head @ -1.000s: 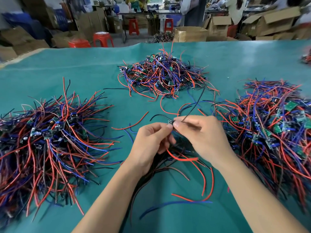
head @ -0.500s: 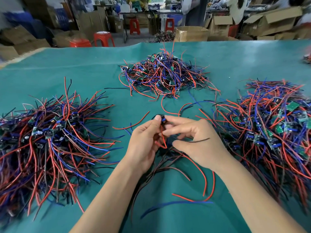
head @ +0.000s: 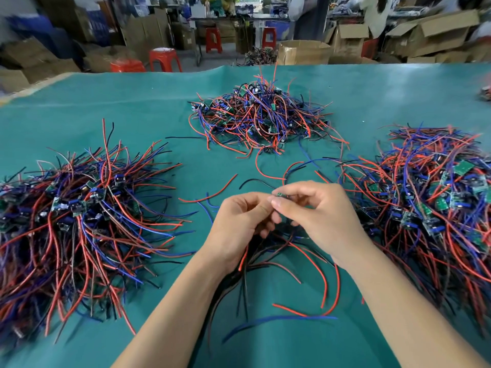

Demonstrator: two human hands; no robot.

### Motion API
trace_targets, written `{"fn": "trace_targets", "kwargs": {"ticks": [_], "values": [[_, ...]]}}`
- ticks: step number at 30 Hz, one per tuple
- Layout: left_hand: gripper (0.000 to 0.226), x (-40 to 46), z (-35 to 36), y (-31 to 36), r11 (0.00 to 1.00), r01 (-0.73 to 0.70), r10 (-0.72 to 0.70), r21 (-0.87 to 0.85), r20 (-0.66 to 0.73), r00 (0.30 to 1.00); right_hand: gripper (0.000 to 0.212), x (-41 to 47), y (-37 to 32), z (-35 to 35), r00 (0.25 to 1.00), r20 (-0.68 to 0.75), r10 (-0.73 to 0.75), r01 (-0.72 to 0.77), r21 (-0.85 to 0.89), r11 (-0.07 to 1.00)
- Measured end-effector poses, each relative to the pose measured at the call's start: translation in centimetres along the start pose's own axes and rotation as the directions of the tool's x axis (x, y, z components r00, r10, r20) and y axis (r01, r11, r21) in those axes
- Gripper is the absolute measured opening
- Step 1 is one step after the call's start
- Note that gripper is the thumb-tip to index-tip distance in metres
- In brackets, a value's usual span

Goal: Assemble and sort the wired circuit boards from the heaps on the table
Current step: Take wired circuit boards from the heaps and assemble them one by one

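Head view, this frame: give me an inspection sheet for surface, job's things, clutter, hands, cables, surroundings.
Surface: teal cloth covers the table.
Job's things: left heap, far heap and right heap of wired boards; small green board between the fingertips.
Clutter: loose blue wire and red wire near the hands.
Hands: left hand holds a wire bundle; right hand has a pinch grip on the board.
Cables: nothing seen beyond the job's wires.
Surroundings: cardboard boxes, red stools, all blurred.

Left hand [head: 243, 221]: fingers curled, fingertips meeting the right hand's.
Right hand [head: 318, 216]: thumb and forefinger pinched, just beside the left.
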State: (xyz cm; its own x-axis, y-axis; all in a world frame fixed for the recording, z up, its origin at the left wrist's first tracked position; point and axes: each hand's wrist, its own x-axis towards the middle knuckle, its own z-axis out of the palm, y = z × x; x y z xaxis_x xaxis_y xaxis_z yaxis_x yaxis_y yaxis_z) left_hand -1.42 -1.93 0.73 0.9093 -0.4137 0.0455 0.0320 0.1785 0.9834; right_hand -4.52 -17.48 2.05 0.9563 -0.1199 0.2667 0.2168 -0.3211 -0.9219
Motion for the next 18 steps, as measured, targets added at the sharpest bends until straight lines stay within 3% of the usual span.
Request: {"fn": "trace_targets", "kwargs": {"ticks": [6,10,18], "values": [[0.026,0.0,0.0,0.0,0.999,-0.010,0.010,0.052,0.004,1.000,0.009,0.0,0.0,0.3,0.998,-0.043,0.043,-0.041,0.041,0.998],[0.024,0.0,0.1,0.1,0.995,-0.007,0.000,0.097,0.074,0.997,0.008,0.2,0.2,0.3,0.985,-0.147,0.095,-0.074,0.141,0.987],[0.024,-0.5,0.3,0.7,0.992,-0.006,-0.016,0.123,0.181,0.983,0.017,0.9,0.6,-0.7,0.924,-0.376,0.072,-0.026,0.126,0.992]]}}
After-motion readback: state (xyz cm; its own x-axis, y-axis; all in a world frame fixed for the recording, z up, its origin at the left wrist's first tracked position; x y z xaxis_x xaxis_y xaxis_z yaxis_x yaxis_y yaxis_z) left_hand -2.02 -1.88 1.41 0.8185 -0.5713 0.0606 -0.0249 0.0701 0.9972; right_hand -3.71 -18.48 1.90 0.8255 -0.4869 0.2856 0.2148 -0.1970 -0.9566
